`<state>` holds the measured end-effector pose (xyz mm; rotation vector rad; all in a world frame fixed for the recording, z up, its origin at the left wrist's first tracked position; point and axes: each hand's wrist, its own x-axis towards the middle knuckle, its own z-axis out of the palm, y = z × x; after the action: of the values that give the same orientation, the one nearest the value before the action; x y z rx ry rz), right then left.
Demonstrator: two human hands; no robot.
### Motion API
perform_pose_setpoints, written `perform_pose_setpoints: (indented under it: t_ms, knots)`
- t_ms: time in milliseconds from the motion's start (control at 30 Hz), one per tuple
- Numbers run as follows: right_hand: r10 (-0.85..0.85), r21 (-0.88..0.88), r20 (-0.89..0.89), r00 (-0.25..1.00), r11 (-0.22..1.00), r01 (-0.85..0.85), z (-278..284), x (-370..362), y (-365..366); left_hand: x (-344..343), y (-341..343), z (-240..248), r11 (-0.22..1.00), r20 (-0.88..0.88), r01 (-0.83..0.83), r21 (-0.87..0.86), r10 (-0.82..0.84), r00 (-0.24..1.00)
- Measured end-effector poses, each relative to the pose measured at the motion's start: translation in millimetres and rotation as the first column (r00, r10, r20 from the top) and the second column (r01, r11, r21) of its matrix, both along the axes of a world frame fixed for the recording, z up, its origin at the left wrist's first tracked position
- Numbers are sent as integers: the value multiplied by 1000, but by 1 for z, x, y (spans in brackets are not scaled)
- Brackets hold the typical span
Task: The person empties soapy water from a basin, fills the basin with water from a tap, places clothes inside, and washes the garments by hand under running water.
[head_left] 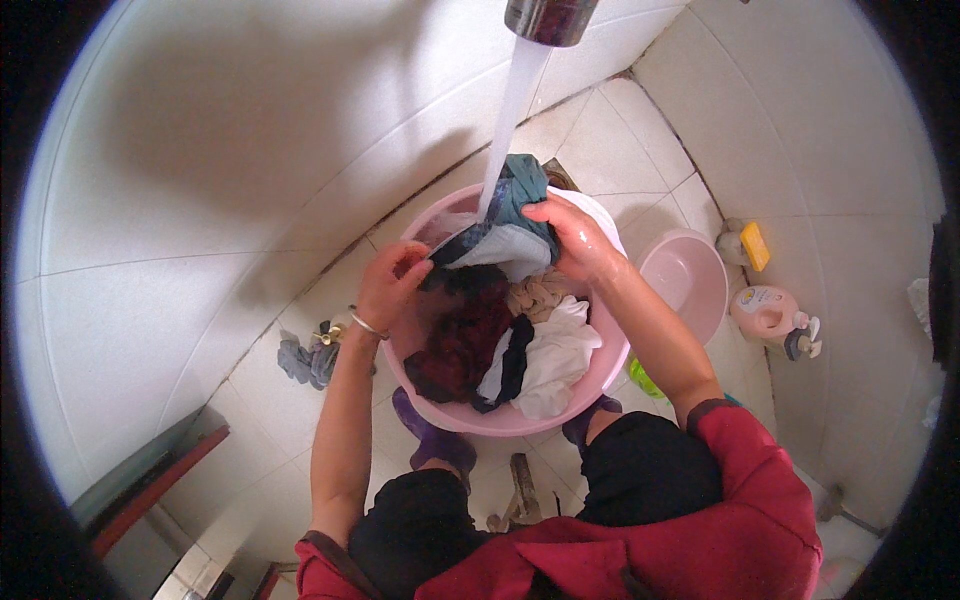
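Note:
A pink wash basin (600, 368) stands on the tiled floor between my knees, piled with wet laundry: dark red, black, white and beige pieces. My left hand (392, 285) grips the near edge of a teal and white garment (512, 235), and my right hand (573, 236) holds its other side. Together they hold it up over the basin's far side. Water (510, 110) streams down from a metal tap (550, 18) onto that garment. A thin bangle sits on my left wrist.
A smaller empty pink basin (690, 275) sits to the right, with a pink detergent bottle (772, 315) and a yellow soap bar (755, 246) beyond it. A grey rag (305, 360) lies on the floor at left. White tiled walls close in behind and at right.

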<state>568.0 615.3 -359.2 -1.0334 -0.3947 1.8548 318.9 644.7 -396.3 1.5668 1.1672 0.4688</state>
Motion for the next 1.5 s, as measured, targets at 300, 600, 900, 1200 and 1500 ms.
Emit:
perform_pose_setpoints:
  t_ms: [300,600,900,1200,1500]
  knots:
    - [131,-15,-69,989,991,-132,-3,-20,-2,35,-7,5,986,281,115,120,-145,949]
    - [52,-112,105,993,993,-40,-9,-11,1,19,-10,12,987,-26,42,152,-38,999]
    - [112,123,526,843,971,-206,-29,1,16,27,-24,16,932,173,114,-343,-56,983]
    - [55,-126,990,-133,778,-616,-30,4,16,11,-13,38,701,316,391,-597,-242,917]
    - [443,24,424,790,867,-498,-42,-28,-7,22,-29,42,744,665,209,-634,388,638]
